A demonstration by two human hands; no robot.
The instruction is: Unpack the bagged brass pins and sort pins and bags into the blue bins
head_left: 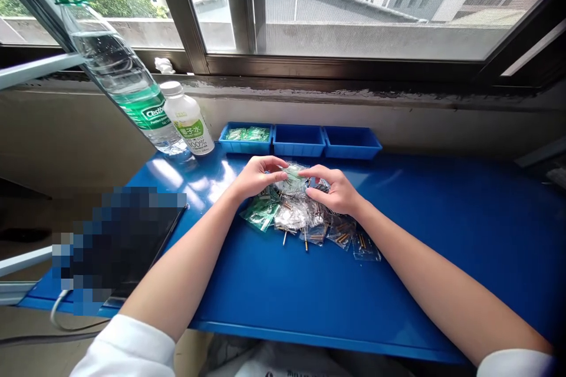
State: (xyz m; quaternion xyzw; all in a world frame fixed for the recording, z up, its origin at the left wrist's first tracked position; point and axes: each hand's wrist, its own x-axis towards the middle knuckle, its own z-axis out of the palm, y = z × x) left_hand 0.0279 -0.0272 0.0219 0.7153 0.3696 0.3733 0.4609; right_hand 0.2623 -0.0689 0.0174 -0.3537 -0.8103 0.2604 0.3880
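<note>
A heap of small clear plastic bags [296,212] lies in the middle of the blue table, holding thin metal-like and copper-coloured pieces. My left hand [260,177] is at the heap's upper left, thumb and index finger apart. Across from it, my right hand [333,188] curves over the upper right side, also with thumb and index finger parted. A greenish clear bag [293,174] lies between the fingertips of both hands; whether they touch it is hard to tell. Another green-tinted bag [260,213] sits at the heap's left edge. Two thin sticks stick out at the front.
Behind the heap stand three blue bins; the left bin [246,147] contains green bags. A large water bottle [132,88] and a smaller white bottle [188,121] stand back left. A dark, partly pixelated flat object [132,241] lies left on the table [283,288].
</note>
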